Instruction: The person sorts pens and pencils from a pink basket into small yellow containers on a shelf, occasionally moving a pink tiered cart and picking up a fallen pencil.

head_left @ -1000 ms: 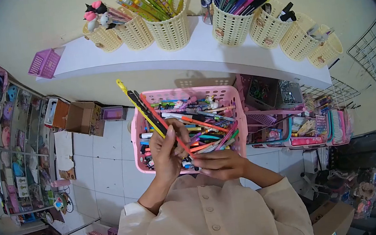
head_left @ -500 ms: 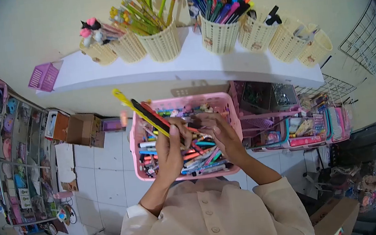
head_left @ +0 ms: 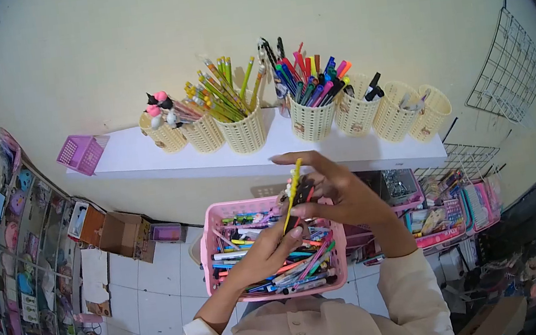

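Observation:
My left hand (head_left: 266, 251) is closed around the lower end of a small bunch of slim, flat items (head_left: 294, 194), yellow, black and red, that look like cutter knives. They stand almost upright above the pink basket (head_left: 207, 259). My right hand (head_left: 341, 188) curves round the upper part of the bunch, thumb against its side and index finger raised by the yellow tip. Its other fingers are partly hidden behind the items. Below both hands, the basket holds many loose pens and markers (head_left: 307, 266).
On the white shelf (head_left: 181, 170) stand several cream woven cups (head_left: 244, 135) with pencils, pens and markers. A purple basket (head_left: 82, 155) sits at its left end. Cardboard boxes (head_left: 122, 235) and a display rack (head_left: 30, 250) are at left. Wire racks (head_left: 506, 64) and trays (head_left: 437, 234) are at right.
The view has tilted up, so shelf and basket appear lower. My right hand has risen from over the basket to the upper part of the bunch, which has turned more upright.

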`<state>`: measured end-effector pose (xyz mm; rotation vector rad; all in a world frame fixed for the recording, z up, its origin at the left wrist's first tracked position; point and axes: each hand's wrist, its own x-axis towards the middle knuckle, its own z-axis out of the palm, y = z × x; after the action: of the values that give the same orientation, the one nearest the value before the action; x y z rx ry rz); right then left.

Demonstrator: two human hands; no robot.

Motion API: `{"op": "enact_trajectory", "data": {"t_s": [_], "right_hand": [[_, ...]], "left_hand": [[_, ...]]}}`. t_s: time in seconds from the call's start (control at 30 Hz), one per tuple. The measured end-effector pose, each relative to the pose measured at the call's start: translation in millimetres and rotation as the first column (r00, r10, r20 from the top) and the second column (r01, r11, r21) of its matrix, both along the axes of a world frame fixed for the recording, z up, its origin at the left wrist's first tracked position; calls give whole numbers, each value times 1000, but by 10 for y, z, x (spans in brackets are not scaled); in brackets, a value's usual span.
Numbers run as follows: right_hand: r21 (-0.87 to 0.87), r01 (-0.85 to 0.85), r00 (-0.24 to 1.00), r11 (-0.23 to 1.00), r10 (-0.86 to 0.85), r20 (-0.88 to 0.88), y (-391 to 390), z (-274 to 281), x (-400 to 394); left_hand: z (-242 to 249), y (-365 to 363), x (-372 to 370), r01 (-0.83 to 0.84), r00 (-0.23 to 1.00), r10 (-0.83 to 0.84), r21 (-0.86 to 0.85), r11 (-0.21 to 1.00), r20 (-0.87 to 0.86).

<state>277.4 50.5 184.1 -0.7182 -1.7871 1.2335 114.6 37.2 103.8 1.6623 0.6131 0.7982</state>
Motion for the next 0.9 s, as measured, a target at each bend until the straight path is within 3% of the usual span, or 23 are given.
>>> {"op": "enact_trajectory", "data": {"t_s": [0.03,0.1,0.13,0.2,0.23,0.27,0.3,0.4,0.47,0.5,0.57,0.6,0.67,0.73,0.9], "right_hand": [[9,-3,1000,1000,3,4,32,68,15],[261,12,980,965,-63,187,137,223,83],[270,58,989,961,-92,114,142,381,75],[510,197,964,838,-260,56,251,655,124],[420,211,977,882,-209,-53,244,895,83],[483,240,963,842,-271,-5,297,1112,128],[598,296,943,745,-327,-59,401,1267,138],[728,387,875,566,-474,-97,772,1588,239],[757,414,841,506,-530,-105,1027,1671,302],[749,450,815,486,-566,-123,1208,1645,382],[737,507,752,448,-647,-124,1437,1543,469],[752,509,730,419,-674,-118,1520,1476,492],[770,513,702,381,-701,-121,1665,1359,520],[679,528,708,511,-706,-19,1769,1271,525],[588,484,737,648,-664,126,1958,1105,492]], "left_hand": [[89,40,1,-3,1000,3,9,1000,4],[325,166,9,-21,997,27,74,997,-79],[473,256,33,-42,997,53,182,982,-55],[783,512,129,-87,996,79,359,929,37],[944,664,194,-112,992,75,424,899,103],[1142,851,242,-130,991,113,484,865,65],[1356,1037,284,-143,988,152,544,827,29],[1833,1462,405,-133,981,193,623,771,-30],[1837,1751,475,-378,915,333,767,518,227],[1792,1830,467,-379,916,325,771,511,235],[1731,1838,359,-586,798,269,587,559,540],[1697,1813,296,-584,798,257,595,552,545],[1623,1746,166,-597,750,255,457,659,611],[1580,1792,80,-590,762,272,457,666,587],[1481,1972,33,-569,814,357,508,646,458]]}}
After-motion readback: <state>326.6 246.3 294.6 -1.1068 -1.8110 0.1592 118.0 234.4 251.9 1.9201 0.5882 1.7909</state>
